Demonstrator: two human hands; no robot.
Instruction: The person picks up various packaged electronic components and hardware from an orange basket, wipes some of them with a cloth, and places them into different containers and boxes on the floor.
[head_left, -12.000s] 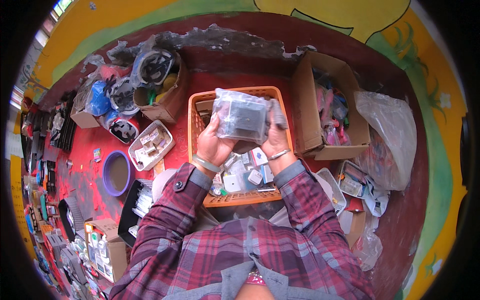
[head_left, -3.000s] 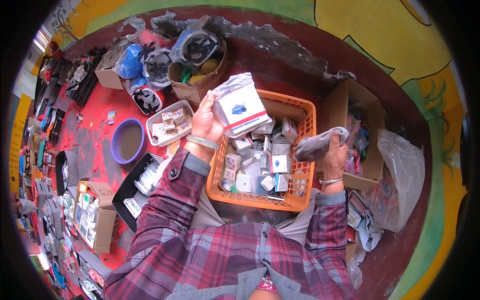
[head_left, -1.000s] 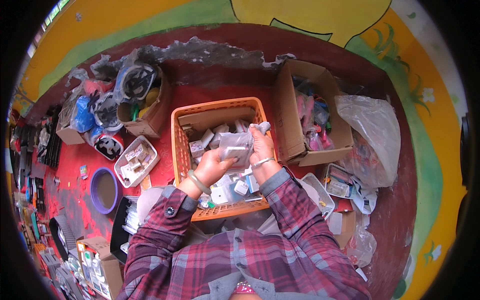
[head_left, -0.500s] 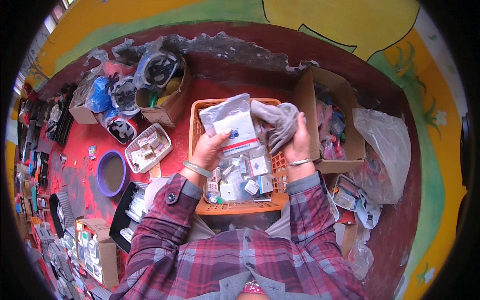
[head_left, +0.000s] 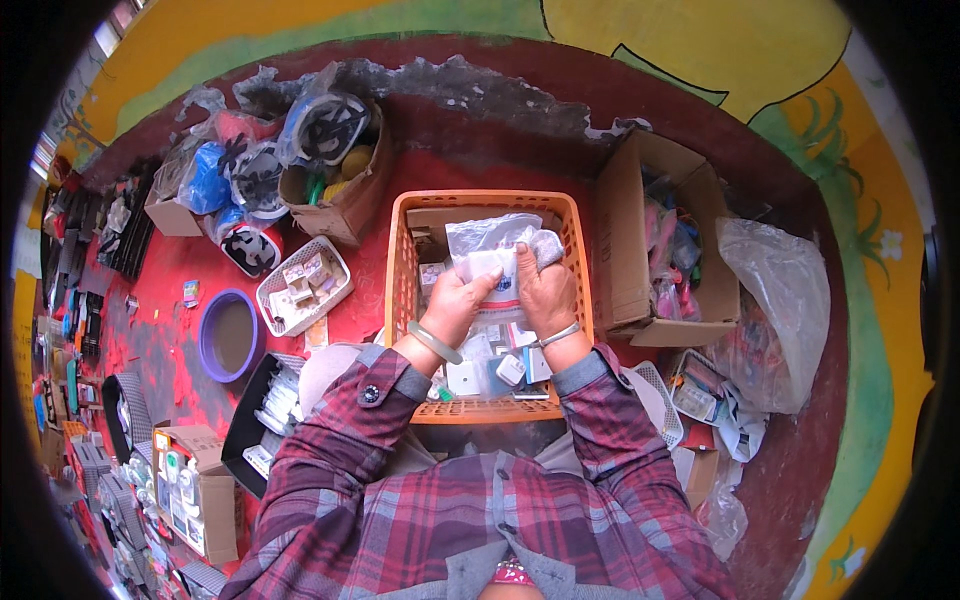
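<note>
In front of me, over an orange plastic basket [head_left: 400, 290], both my hands hold a clear plastic bag [head_left: 478, 234] with a flat white packet inside. My left hand [head_left: 450, 312] pinches the packet's left side, thumb on top. On its right side, the thumb of my right hand [head_left: 549, 298] presses the bag, fingers curled beneath. A greyish crumpled bit shows just beyond my right hand; whether it is cloth or part of the bag, I cannot tell. Under my hands the basket holds several small white boxes [head_left: 464, 378] and packets.
A cardboard box [head_left: 690, 328] with pink items stands right of the basket, a plastic sheet [head_left: 770, 290] beside it. Leftward are a white basket [head_left: 345, 290] of small boxes, a purple basin [head_left: 203, 340], a black tray [head_left: 236, 448] and another cardboard box [head_left: 345, 222] near plastic-wrapped items.
The grey cloth, a glove by its look, is no longer plainly visible in my right hand. That hand has moved left onto the bag, and both hands are lower and closer together.
</note>
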